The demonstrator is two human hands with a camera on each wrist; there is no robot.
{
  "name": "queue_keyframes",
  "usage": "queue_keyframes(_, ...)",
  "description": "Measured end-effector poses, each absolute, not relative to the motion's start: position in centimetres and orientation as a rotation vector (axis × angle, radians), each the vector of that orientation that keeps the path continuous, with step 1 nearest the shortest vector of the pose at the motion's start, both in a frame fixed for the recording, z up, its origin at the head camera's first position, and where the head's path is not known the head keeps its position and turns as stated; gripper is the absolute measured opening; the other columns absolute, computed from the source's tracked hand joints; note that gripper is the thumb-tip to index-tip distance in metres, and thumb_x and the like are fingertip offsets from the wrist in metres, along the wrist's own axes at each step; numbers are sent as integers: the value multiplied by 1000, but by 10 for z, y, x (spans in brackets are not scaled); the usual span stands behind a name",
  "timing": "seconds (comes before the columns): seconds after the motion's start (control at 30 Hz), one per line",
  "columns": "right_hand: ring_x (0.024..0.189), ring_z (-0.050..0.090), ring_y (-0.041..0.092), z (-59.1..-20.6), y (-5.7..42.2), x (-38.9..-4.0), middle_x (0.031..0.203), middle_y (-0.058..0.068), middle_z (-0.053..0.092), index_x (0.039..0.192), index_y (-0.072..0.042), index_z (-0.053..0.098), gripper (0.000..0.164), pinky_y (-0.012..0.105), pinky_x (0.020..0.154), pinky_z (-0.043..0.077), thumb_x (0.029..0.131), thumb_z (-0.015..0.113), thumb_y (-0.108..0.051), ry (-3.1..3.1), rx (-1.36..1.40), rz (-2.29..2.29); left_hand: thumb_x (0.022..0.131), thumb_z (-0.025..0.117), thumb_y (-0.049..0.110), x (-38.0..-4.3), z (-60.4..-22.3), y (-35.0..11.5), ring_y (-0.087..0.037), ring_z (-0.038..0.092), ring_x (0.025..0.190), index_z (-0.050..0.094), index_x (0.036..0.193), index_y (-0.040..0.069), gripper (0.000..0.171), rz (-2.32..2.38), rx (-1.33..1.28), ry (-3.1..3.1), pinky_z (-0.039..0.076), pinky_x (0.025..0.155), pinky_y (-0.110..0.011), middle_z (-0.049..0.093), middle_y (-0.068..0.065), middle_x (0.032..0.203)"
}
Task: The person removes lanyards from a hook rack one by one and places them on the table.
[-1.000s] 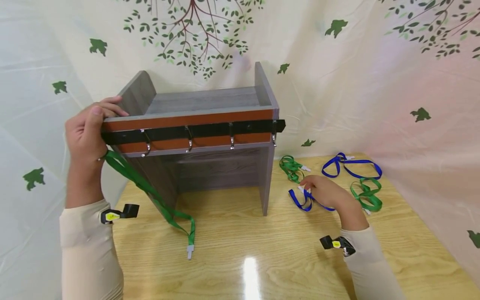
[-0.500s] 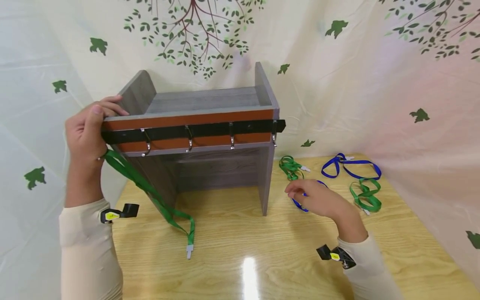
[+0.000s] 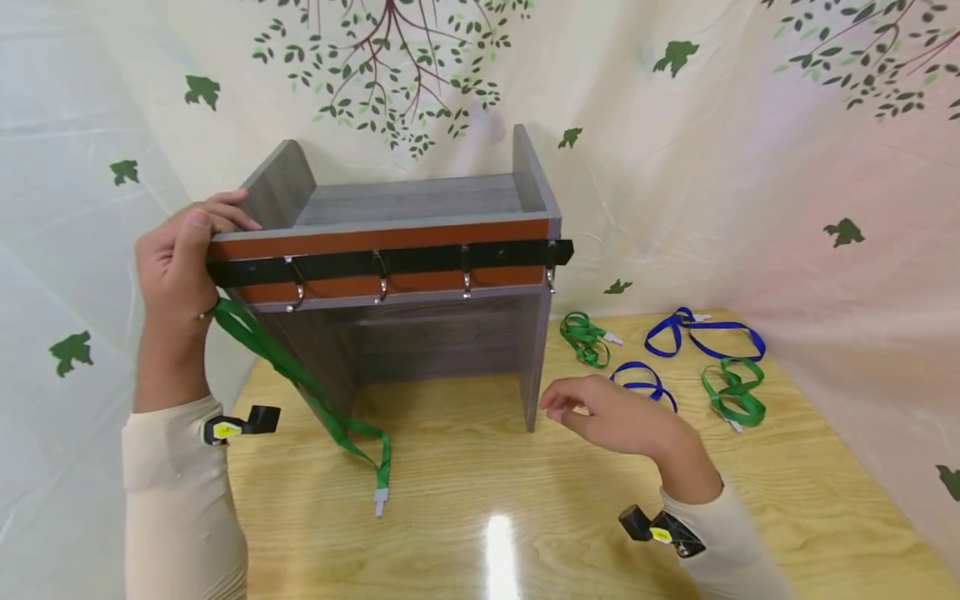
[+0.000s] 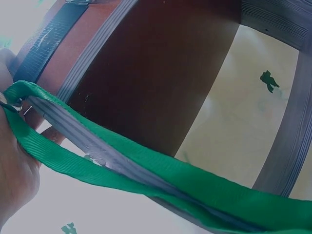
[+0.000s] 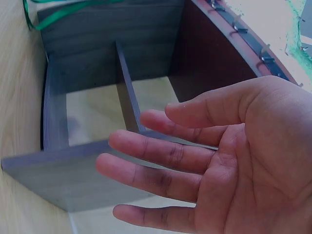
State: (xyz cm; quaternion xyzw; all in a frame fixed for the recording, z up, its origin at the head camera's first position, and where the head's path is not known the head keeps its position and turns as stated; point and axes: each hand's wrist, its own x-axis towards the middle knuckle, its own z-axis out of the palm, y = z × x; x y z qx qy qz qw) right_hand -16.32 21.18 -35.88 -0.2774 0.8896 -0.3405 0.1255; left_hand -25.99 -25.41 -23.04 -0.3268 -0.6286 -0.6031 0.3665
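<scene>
My left hand [image 3: 176,262] grips the upper left corner of a grey wooden shelf [image 3: 420,196], thumb at the front and fingers over the top. Across its orange-brown front runs a black strip [image 3: 420,258] with several silver hooks. Beside the left wrist, a green lanyard [image 3: 281,358] loops over the end hook [image 4: 13,105] and trails down to its grey clip [image 3: 381,502] over the table. My right hand [image 3: 611,412] is in front of the shelf's right side panel, fingers loosely bent with nothing in them. Behind it lies a blue lanyard [image 3: 637,365], partly hidden by the hand.
On the wooden table's [image 3: 450,517] right side lie a bunched green lanyard [image 3: 581,333], another blue lanyard [image 3: 723,325] and a second loose green lanyard [image 3: 738,392]. A printed cloth [image 3: 750,192] closes off the back and sides.
My right hand has moved left and toward me, from the near blue lanyard to the front of the right side panel. My left hand keeps its grip on the shelf.
</scene>
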Motion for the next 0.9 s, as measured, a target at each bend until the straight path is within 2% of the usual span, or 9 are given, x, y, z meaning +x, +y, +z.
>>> queue_keyframes(0.33, 105, 68, 7, -360, 193, -162, 110, -8, 74, 120, -15, 72, 22, 30, 92, 59, 109, 53, -14, 2558, -900, -945, 102, 45, 9, -257, -232, -254, -25, 72, 109, 70, 73, -6, 41, -1540, -842, -1617, 52, 112, -31, 79, 2, 82)
queue_keyframes(0.67, 99, 67, 8, -362, 179, -156, 112, -4, 74, 124, -12, 71, 23, 29, 89, 59, 110, 53, -16, 2547, -930, -947, 102, 44, 9, -256, -231, -254, -25, 72, 114, 71, 74, -6, 41, -1516, -838, -1635, 53, 110, -29, 79, 1, 84)
queue_keyframes(0.9, 93, 64, 9, -359, 163, -153, 109, -4, 73, 124, -10, 72, 25, 28, 87, 58, 110, 52, -16, 2541, -951, -945, 102, 44, 8, -255, -230, -252, -24, 72, 115, 73, 76, 0, 40, -1522, -829, -1637, 53, 109, -28, 80, 2, 85)
